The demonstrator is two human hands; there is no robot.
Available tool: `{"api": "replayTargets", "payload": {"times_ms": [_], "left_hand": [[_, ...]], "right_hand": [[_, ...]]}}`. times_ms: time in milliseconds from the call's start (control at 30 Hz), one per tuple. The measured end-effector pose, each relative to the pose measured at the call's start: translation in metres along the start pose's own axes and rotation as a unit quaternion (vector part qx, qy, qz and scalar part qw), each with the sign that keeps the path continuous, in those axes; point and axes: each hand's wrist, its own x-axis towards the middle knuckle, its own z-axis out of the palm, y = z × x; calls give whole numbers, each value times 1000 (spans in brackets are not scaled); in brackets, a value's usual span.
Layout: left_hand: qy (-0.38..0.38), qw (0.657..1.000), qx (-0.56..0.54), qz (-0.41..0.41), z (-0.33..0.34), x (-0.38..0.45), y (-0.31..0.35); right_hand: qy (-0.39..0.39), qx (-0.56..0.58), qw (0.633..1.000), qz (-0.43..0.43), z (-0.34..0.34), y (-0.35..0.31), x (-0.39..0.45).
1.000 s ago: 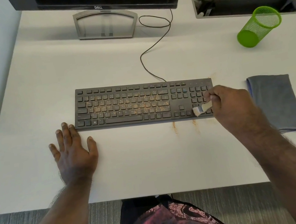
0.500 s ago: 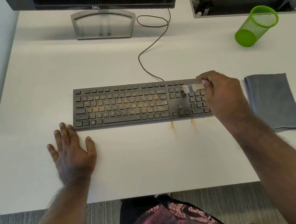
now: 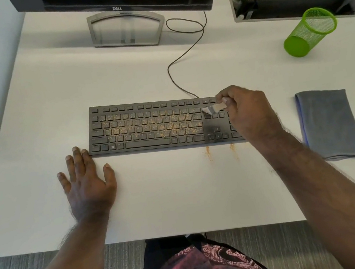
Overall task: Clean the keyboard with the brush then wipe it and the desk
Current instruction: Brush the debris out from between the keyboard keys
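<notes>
On the white tabletop (image 3: 179,190), just in front of you, lies the long black keyboard (image 3: 148,127), its letter keys speckled with orange-brown crumbs (image 3: 159,126). Your right hand (image 3: 249,113) hovers over the keyboard's right end, its fingers curled round the handle of the small pale brush (image 3: 212,108), whose bristles touch the keys just left of the navigation block. Your left hand (image 3: 87,183) rests flat on the tabletop, fingers spread and straight, their tips touching the keyboard's near-left corner, bracing it by the look of it.

Brushing looks barely begun: the right-hand keys look clear, the whole letter field is dirty. Two small streaks of crumbs (image 3: 220,151) already lie on the tabletop just below the keyboard's front edge.

Watch the direction of your strokes. If you flick hard toward yourself, crumbs may scatter wide or fall off the tabletop's near edge onto your lap. If you sweep leftward, you push grit across keys instead of off them, and some may lodge between the keycaps. If your left hand lifts, the keyboard could slide. Keep the folded grey cloth (image 3: 330,123), lying well to the right, out of the crumbs until wiping.
</notes>
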Motion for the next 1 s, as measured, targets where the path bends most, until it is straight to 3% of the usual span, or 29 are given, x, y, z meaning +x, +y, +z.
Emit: {"api": "replayTargets", "payload": {"times_ms": [233, 400, 567, 833, 1000], "left_hand": [[-2, 1000, 2, 0, 0, -1, 1], [-4, 1000, 5, 0, 0, -1, 1], [-6, 1000, 6, 1, -1, -1, 1], [-6, 1000, 2, -3, 0, 0, 1], [-11, 1000, 9, -2, 0, -1, 0]], "right_hand": [[46, 22, 999, 7, -7, -2, 6], [-26, 7, 1000, 14, 2, -13, -2], [-20, 27, 999, -9, -1, -18, 1], [-133, -7, 990, -55, -3, -12, -9], [-123, -15, 991, -51, -7, -8, -9]]}}
